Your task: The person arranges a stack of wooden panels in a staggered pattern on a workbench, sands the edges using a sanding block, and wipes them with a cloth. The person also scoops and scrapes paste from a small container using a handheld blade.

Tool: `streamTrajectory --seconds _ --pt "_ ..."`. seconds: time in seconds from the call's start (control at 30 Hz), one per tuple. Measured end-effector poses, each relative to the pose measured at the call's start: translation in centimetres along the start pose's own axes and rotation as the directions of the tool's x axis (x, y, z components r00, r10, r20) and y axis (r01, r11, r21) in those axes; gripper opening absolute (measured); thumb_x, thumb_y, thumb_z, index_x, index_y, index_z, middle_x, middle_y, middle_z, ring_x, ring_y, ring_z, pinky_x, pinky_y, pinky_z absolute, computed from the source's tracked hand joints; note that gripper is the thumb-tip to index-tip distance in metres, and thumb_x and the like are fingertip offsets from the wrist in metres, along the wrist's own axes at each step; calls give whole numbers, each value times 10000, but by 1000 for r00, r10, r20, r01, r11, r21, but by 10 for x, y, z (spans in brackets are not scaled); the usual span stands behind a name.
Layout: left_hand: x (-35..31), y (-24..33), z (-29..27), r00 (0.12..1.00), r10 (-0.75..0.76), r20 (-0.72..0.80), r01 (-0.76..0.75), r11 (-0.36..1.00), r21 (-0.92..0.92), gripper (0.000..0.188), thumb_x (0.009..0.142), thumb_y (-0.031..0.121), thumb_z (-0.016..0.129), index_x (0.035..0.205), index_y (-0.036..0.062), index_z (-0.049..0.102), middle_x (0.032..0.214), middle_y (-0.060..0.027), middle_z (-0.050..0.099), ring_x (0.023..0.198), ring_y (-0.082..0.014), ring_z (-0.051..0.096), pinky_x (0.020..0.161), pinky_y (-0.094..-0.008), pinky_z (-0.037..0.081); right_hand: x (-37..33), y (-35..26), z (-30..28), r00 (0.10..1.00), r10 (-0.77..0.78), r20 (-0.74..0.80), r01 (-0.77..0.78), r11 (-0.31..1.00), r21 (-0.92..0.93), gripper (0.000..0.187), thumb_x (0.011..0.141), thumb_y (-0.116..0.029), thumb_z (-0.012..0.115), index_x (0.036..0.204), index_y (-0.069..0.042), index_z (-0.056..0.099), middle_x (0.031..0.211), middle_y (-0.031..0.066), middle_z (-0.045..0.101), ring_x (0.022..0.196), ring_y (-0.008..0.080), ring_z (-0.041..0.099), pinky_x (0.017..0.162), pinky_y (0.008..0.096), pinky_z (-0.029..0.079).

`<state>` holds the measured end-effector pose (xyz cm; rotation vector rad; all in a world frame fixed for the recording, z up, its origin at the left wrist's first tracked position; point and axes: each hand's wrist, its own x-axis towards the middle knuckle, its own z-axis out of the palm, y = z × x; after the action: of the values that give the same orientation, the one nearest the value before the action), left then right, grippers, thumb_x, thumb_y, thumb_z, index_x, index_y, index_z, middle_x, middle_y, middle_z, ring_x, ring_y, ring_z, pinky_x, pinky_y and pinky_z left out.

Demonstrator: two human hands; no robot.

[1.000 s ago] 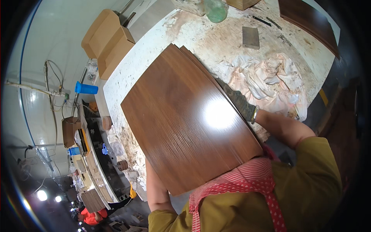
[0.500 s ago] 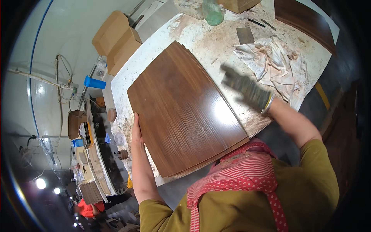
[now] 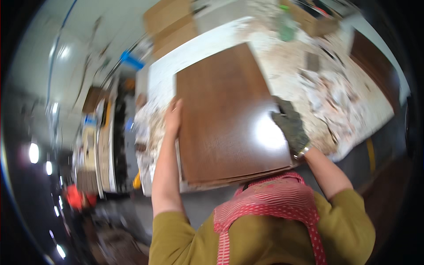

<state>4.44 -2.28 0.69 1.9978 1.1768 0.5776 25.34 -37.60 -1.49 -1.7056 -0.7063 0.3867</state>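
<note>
A stack of dark brown wood-grain panels [image 3: 225, 110] lies before me, its glossy top panel catching a bright reflection near the right edge. My bare left hand [image 3: 173, 117] is closed on the stack's left edge, fingers pointing away from me. On the opposite edge, my right hand [image 3: 290, 126], in a dark grey-green work glove, grips the side with thumb and fingers at the rim. How many panels either hand holds is hidden. Just right of the glove lies a crumpled, stained white cloth [image 3: 331, 104].
The stained white table [image 3: 265, 62] carries a green bottle [image 3: 286, 28], a small dark flat plate [image 3: 312, 62] and more brown panels [image 3: 375, 66] at the far right. An open cardboard box [image 3: 172, 26] stands beyond. A person in orange [image 3: 79, 197] is far off, lower left.
My right hand has come down from above the table onto the panels' right edge. My left hand stays at the left edge. The whole view has turned, and the picture is blurred.
</note>
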Motion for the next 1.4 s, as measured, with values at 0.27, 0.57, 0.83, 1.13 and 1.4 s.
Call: streamTrajectory --seconds 0.27,0.57,0.83,1.13,1.4 --pt "13 -45 12 964 118 -237 -122 992 -5 357 969 262 414 1052 40 681 1045 -210 677 978 -352 640 839 -432 495 33 33 -22 981 3 194 -10 999 34 459 978 -257 541 1354 5 509 1288 84 578 1125 169 546 965 304 440" --pt "-78 -166 -164 939 39 -343 19 986 165 195 829 151 636 990 82 722 999 -129 697 965 -310 642 842 -384 496 47 -101 56 958 -159 240 167 986 -11 458 926 -188 613 1335 -3 525 1265 104 580 1137 203 558 989 328 437" --pt "-95 -246 -242 924 159 348 -380 496 781 299 859 109 580 1144 172 646 1131 -31 618 1148 -263 550 889 -441 484 -11 -196 246 322 -330 887 786 615 -56 328 907 -205 612 1188 -37 618 1172 206 616 1086 361 597 952 399 475" --pt "-104 -193 -265 1000 11 21 4 808 -589 375 891 220 640 1222 65 557 1151 -65 604 1076 -202 584 929 -377 475 -32 -197 279 366 -170 915 478 878 -28 379 921 -241 612 1244 -44 603 1171 176 643 1073 302 634 928 385 501" --pt "-131 -121 -213 926 356 122 141 -29 -990 598 787 284 746 1299 105 494 1231 -99 571 1210 -267 522 1058 -458 398 -42 -195 297 380 97 920 -591 791 161 410 980 -330 536 1187 21 578 1066 146 676 877 211 668 787 357 550"
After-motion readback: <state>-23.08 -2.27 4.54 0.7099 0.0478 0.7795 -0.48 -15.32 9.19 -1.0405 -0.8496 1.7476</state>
